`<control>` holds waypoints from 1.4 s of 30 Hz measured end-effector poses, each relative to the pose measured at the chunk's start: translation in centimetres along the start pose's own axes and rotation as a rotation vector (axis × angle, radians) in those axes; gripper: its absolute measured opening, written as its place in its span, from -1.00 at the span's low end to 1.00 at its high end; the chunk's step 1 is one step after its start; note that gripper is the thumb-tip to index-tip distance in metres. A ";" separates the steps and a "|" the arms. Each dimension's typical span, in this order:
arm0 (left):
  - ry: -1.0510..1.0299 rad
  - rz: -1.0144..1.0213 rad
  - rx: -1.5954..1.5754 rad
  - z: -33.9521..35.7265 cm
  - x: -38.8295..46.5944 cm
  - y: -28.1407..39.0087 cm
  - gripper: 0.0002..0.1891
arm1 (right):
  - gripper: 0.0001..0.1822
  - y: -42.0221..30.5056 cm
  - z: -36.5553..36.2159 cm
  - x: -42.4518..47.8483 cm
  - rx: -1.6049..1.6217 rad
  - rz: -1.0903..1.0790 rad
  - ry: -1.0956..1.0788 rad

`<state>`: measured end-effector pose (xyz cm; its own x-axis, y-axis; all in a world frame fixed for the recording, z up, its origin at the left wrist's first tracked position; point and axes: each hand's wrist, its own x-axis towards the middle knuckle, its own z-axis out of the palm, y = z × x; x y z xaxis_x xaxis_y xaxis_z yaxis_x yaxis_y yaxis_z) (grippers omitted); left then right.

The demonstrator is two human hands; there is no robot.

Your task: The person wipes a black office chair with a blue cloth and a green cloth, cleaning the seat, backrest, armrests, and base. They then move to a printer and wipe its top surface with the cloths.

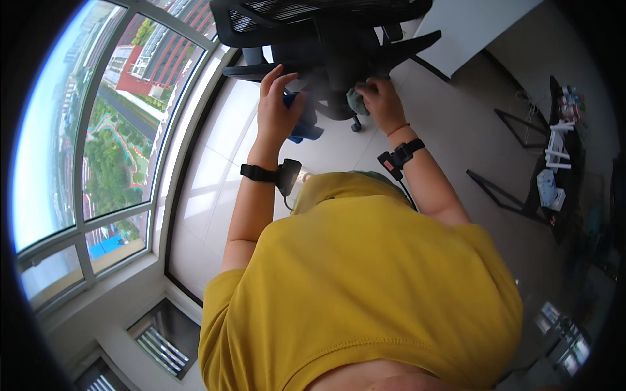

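A black office chair (pixel 327 54) with a mesh part and armrests stands before me at the top of the view. My right hand (pixel 384 102) grips a crumpled grey-green cloth (pixel 358 101) beside the chair's central column. My left hand (pixel 279 105) is raised near the left armrest (pixel 249 73), fingers apart. Just behind it and to its right is a blue object (pixel 306 122), blurred and partly covered by the hand; whether the hand touches it I cannot tell. Both wrists wear black straps with small devices.
Tall windows (pixel 146 122) run along the left. At the upper right is a white tabletop (pixel 469 29). A black table (pixel 562 141) on the right holds bottles, a white rack (pixel 557 146) and a tissue pack (pixel 547 188). A chair caster (pixel 356 125) rests on the tiled floor.
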<state>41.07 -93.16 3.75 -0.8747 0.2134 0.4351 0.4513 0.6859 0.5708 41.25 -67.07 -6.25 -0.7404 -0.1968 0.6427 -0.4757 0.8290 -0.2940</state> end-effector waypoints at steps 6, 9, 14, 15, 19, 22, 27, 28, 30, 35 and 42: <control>-0.100 0.066 -0.025 0.5 1.7 0.4 -0.42 | -0.79 2.4 -2.0 -1.2 0.108 0.452 0.257; -0.134 0.104 -0.033 1.0 2.3 0.9 -0.43 | -0.78 2.0 -1.4 0.8 0.186 0.473 0.391; -0.191 0.106 -0.073 2.0 2.5 1.8 -0.46 | -0.81 2.6 0.4 0.7 0.061 0.439 0.137; -0.194 0.101 -0.095 1.9 2.6 1.8 -0.47 | -0.81 2.7 0.0 0.5 0.107 0.517 0.139; -0.191 0.129 -0.026 1.7 2.1 1.4 -0.55 | -0.78 3.1 -1.9 -0.1 0.134 0.506 0.333; -0.151 0.158 -0.011 2.2 2.2 1.0 -0.56 | -0.78 0.8 -3.0 3.0 0.286 0.355 0.496; -0.153 0.082 0.045 2.1 2.5 1.5 -0.55 | -0.73 3.9 0.6 0.7 0.263 0.431 0.231; -0.148 0.084 0.055 2.1 2.4 1.1 -0.54 | -0.70 4.7 0.6 0.5 0.250 0.469 0.215; -0.140 0.091 0.079 1.9 1.8 1.0 -0.50 | -0.71 5.2 -0.1 -0.3 0.194 0.549 0.318; -0.122 0.121 0.097 2.3 2.4 1.6 -0.44 | -0.76 4.6 0.9 1.3 0.269 0.322 0.351; -0.146 0.019 0.195 1.6 1.7 1.6 -0.43 | -0.73 8.3 1.9 -1.6 0.154 0.741 -0.155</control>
<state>40.02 -90.56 4.27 -0.8889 0.3163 0.3314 0.4380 0.7992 0.4117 37.63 -60.88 -11.09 -0.9440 0.3002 0.1367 0.1175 0.6932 -0.7111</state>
